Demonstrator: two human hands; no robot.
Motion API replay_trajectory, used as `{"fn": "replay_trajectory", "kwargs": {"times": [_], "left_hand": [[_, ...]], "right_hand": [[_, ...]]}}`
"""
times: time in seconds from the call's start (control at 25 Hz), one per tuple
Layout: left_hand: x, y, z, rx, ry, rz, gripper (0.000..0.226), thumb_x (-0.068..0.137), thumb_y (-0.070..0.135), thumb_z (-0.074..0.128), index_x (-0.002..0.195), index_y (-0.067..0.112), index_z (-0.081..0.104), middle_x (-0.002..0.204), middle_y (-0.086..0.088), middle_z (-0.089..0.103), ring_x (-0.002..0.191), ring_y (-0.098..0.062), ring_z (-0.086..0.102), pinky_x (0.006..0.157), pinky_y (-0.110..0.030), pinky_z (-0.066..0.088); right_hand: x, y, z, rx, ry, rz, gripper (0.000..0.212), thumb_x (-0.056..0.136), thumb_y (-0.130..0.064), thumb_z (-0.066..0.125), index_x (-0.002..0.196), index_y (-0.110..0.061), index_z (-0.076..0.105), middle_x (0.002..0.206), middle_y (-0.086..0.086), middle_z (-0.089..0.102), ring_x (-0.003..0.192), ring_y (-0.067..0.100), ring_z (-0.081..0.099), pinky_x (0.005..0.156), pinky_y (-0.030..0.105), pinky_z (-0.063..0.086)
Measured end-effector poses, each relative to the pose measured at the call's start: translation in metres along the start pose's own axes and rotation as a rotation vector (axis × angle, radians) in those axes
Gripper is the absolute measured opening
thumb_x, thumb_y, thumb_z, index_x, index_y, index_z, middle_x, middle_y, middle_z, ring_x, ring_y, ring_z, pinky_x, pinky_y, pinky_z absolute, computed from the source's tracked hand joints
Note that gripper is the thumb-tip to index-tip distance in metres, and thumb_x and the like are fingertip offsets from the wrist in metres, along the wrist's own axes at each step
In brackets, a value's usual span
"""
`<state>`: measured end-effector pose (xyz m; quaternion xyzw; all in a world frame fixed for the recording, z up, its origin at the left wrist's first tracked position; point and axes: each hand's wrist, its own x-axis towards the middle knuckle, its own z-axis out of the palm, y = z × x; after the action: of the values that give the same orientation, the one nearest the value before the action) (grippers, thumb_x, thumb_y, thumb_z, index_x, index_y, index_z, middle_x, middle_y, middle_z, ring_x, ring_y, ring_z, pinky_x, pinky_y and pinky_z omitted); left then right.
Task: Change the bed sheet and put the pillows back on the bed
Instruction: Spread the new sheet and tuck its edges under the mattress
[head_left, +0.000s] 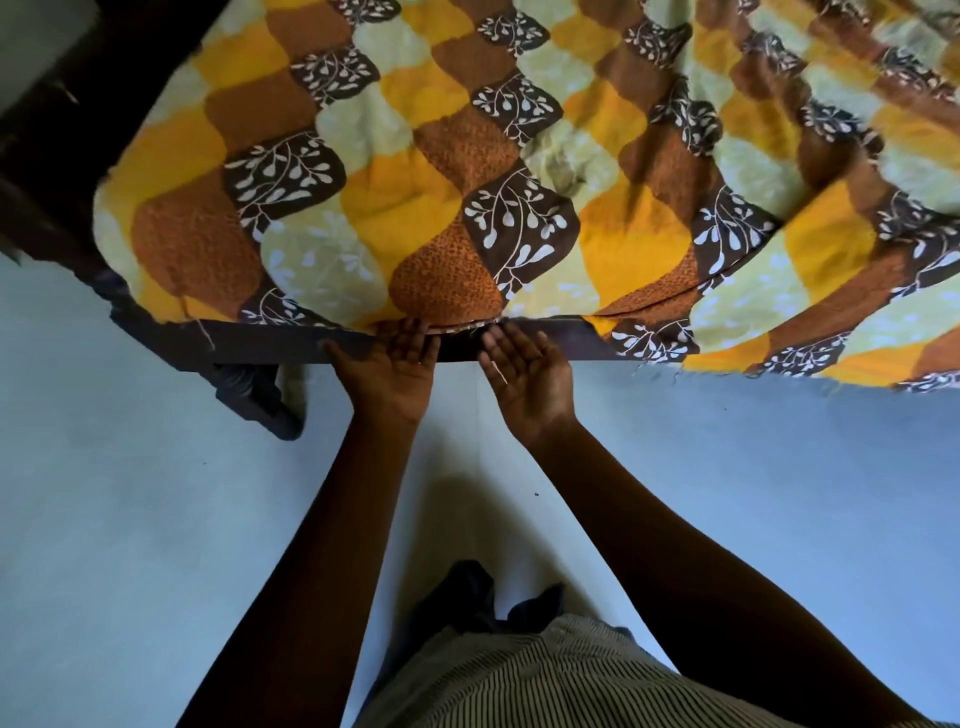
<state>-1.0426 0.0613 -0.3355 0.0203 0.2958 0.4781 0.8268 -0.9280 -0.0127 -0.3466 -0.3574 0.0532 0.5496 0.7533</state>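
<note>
as my left hand (395, 364) and right hand (524, 376) lie flat, fingers straight, gripping nothing, the hem of the sheet (467, 156) sits at my fingertips, over the bed rail (260, 345). i'd tuck deep, then work toward the loose overhang beyond my right hand.

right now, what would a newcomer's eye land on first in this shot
The bed sheet of yellow, orange and brown patches with white leaf prints fills the top half, smooth on the left and rumpled on the right, where it hangs over the dark wooden bed frame. At the middle of its near edge the left grip and right grip, fingers straight, meet the hem above a pale blue-grey floor.
</note>
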Motion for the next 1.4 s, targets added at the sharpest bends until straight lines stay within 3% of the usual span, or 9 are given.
{"fn": "replay_trajectory", "kwargs": {"times": [0.32,0.52,0.68,0.76,0.84,0.96,1.2,1.32,1.4], "left_hand": [[0.014,0.001,0.001,-0.168,-0.110,-0.039,0.087,0.084,0.075,0.017,0.106,-0.001,0.054,0.106,-0.020,0.059,0.101,-0.034,0.058,0.087,-0.050,0.045],[0.017,0.006,-0.008,-0.084,-0.161,-0.071,0.059,0.094,0.056,0.027,0.111,0.008,0.054,0.124,-0.016,0.056,0.116,-0.030,0.053,0.104,-0.048,0.036],[0.010,0.001,-0.017,0.223,-0.043,-0.088,0.028,0.099,0.031,0.036,0.105,0.015,0.058,0.135,-0.011,0.052,0.115,-0.026,0.057,0.094,-0.039,0.045],[0.008,-0.010,-0.021,0.283,-0.032,-0.177,0.027,0.099,0.027,0.036,0.111,0.014,0.057,0.134,-0.010,0.053,0.107,-0.025,0.058,0.092,-0.037,0.046],[0.006,-0.027,-0.022,0.391,-0.072,-0.274,0.034,0.101,0.028,0.031,0.124,0.013,0.050,0.135,-0.007,0.050,0.112,-0.024,0.053,0.095,-0.037,0.041],[0.005,-0.066,-0.017,0.590,-0.131,-0.396,0.039,0.102,0.032,0.027,0.132,0.014,0.043,0.136,-0.005,0.048,0.116,-0.023,0.051,0.096,-0.035,0.041],[-0.002,-0.181,0.012,0.732,-0.211,-0.544,0.040,0.094,0.026,0.052,0.132,0.017,0.046,0.136,-0.005,0.050,0.121,-0.022,0.048,0.095,-0.038,0.042],[-0.003,-0.242,0.034,0.803,-0.265,-0.531,0.057,0.086,0.024,0.064,0.137,0.019,0.040,0.141,0.000,0.045,0.129,-0.020,0.040,0.097,-0.039,0.038],[-0.002,-0.274,0.039,0.810,-0.251,-0.489,0.046,0.087,0.022,0.063,0.130,0.021,0.045,0.136,0.005,0.048,0.129,-0.017,0.040,0.096,-0.038,0.037]], "right_hand": [[0.017,0.010,0.023,0.058,-0.036,-0.040,0.052,0.100,-0.039,0.027,0.135,-0.004,0.043,0.128,0.012,0.055,0.120,0.024,0.051,0.104,0.037,0.039],[0.037,0.012,0.050,0.323,-0.017,-0.106,0.051,0.095,-0.033,0.024,0.132,-0.004,0.044,0.144,0.017,0.041,0.132,0.028,0.041,0.112,0.037,0.032],[0.023,0.004,0.027,0.010,0.088,-0.123,0.045,0.098,-0.026,0.032,0.134,-0.002,0.045,0.122,0.016,0.059,0.110,0.025,0.058,0.095,0.033,0.046],[0.005,-0.009,0.002,-0.193,0.154,-0.141,0.030,0.098,-0.020,0.041,0.120,-0.007,0.057,0.104,0.010,0.065,0.095,0.018,0.063,0.083,0.029,0.052],[-0.013,-0.024,-0.020,-0.284,0.226,-0.169,0.020,0.096,-0.018,0.046,0.107,-0.013,0.062,0.098,0.005,0.067,0.091,0.015,0.064,0.078,0.026,0.050],[-0.028,-0.047,-0.045,-0.307,0.304,-0.216,0.020,0.097,-0.019,0.046,0.109,-0.014,0.061,0.101,0.004,0.066,0.094,0.014,0.063,0.078,0.025,0.049],[-0.035,-0.112,-0.103,-0.207,0.433,-0.265,0.017,0.096,-0.024,0.049,0.096,-0.013,0.062,0.097,0.005,0.063,0.089,0.014,0.062,0.073,0.024,0.049],[-0.029,-0.161,-0.153,-0.043,0.488,-0.280,0.034,0.093,-0.034,0.053,0.117,-0.010,0.054,0.108,0.009,0.058,0.095,0.020,0.061,0.078,0.029,0.051],[-0.020,-0.192,-0.184,0.052,0.490,-0.258,0.053,0.089,-0.039,0.058,0.134,-0.016,0.042,0.124,0.013,0.048,0.110,0.029,0.056,0.090,0.038,0.050]]}}
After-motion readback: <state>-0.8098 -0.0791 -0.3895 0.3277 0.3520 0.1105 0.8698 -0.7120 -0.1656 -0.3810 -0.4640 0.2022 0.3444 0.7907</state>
